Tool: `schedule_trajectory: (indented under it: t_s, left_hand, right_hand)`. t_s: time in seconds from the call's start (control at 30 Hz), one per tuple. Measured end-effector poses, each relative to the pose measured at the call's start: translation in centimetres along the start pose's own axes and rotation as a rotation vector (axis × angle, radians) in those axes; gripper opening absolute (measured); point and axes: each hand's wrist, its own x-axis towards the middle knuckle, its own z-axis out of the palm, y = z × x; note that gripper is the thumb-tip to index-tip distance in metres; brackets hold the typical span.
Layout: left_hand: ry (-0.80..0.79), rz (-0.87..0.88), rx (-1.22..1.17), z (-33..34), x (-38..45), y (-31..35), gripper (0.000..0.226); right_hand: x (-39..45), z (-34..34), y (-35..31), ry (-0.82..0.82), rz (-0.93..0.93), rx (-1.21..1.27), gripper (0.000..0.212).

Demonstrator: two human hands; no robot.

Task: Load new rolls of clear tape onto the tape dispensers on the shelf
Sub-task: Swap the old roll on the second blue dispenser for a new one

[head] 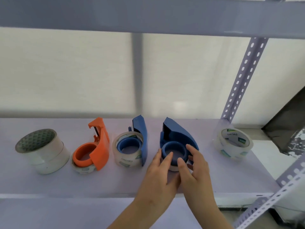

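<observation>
Three tape dispensers lie in a row on the white shelf. The orange dispenser and the middle blue dispenser each carry a clear roll. On the right blue dispenser, my left hand and my right hand grip its blue hub ring and the clear tape roll under it; the roll is mostly hidden by my fingers. A loose clear tape roll leans at the right.
A stack of white tape rolls stands at the shelf's left end. A perforated metal upright rises at the back right, another slants at the front right. An upper shelf beam spans overhead.
</observation>
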Motion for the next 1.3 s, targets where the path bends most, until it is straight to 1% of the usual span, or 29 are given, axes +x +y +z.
schedule_trajectory:
  t_s: [0.1, 0.17, 0.27, 0.33, 0.4, 0.47, 0.53, 0.6, 0.67, 0.73, 0.83, 0.87, 0.93, 1.0, 1.07, 1.13, 1.2, 1.3]
  left_hand:
    - [0.013, -0.004, 0.02, -0.2, -0.1, -0.2, 0.065]
    - [0.004, -0.011, 0.02, -0.4, -0.2, -0.3, 0.066]
    - [-0.013, -0.029, -0.014, -0.6, -0.4, -0.4, 0.067]
    - [0.022, -0.05, -0.056, -0.7, -0.7, -0.5, 0.071]
    - [0.063, -0.07, -0.093, -0.7, -0.8, -0.6, 0.075]
    - [0.066, -0.088, -0.14, -0.7, -0.6, -0.6, 0.077]
    - [0.054, -0.094, -0.198, -0.8, -0.4, -0.5, 0.075]
    - [0.069, -0.083, -0.255, -1.1, -0.4, -0.1, 0.074]
    - [0.099, -0.067, -0.332, -1.4, -0.6, 0.5, 0.075]
    - [0.133, -0.042, -0.418, -1.9, -0.9, 1.0, 0.072]
    - [0.204, 0.006, -0.525, -3.0, -1.3, 1.3, 0.052]
    - [0.238, 0.019, -0.558, -3.4, -1.4, 1.3, 0.05]
    - [0.308, 0.036, -0.639, -4.8, -1.6, 1.1, 0.052]
    - [0.372, 0.118, -0.654, -6.4, -1.9, 1.0, 0.051]
    - [0.428, 0.183, -0.572, -8.0, -2.5, 0.8, 0.045]
    - [0.507, 0.198, -0.513, -9.7, -3.3, -0.1, 0.046]
    - [0.574, 0.203, -0.508, -11.7, -3.9, -1.2, 0.051]
    - [0.713, 0.155, -0.525, -15.4, -4.2, -3.3, 0.046]
  right_hand:
    - [0.5, -0.7, 0.2, 0.026, 0.021, -0.004, 0.044]
    - [0.8, -1.2, 0.3, 0.012, 0.012, -0.049, 0.045]
    - [0.8, -1.6, 0.5, -0.056, 0.008, -0.13, 0.051]
    - [0.5, -1.5, 0.5, -0.115, 0.016, -0.169, 0.053]
    - [0.1, -1.2, 0.8, -0.14, -0.003, -0.206, 0.043]
    - [0.0, -1.2, 0.8, -0.153, -0.018, -0.167, 0.031]
    - [-0.2, -1.2, 0.3, -0.156, -0.021, -0.097, 0.031]
    - [-0.5, -1.4, -0.1, -0.146, -0.042, -0.062, 0.036]
    - [-0.8, -1.5, -0.5, -0.136, -0.07, -0.017, 0.044]
    - [-1.2, -1.6, -0.8, -0.121, -0.1, 0.035, 0.053]
    - [-1.4, -1.5, -1.4, -0.104, -0.13, 0.133, 0.059]
    - [-1.5, -1.4, -1.8, -0.11, -0.156, 0.154, 0.06]
    - [-1.7, -0.9, -2.8, -0.134, -0.229, 0.183, 0.056]
    - [-1.9, 0.2, -4.1, -0.175, -0.301, 0.198, 0.057]
    - [-2.3, 1.7, -5.3, -0.25, -0.346, 0.202, 0.067]
    - [-2.7, 3.7, -6.8, -0.341, -0.372, 0.239, 0.075]
    - [-3.0, 5.7, -8.6, -0.454, -0.43, 0.28, 0.075]
    - [-3.5, 9.4, -11.2, -0.568, -0.519, 0.258, 0.073]
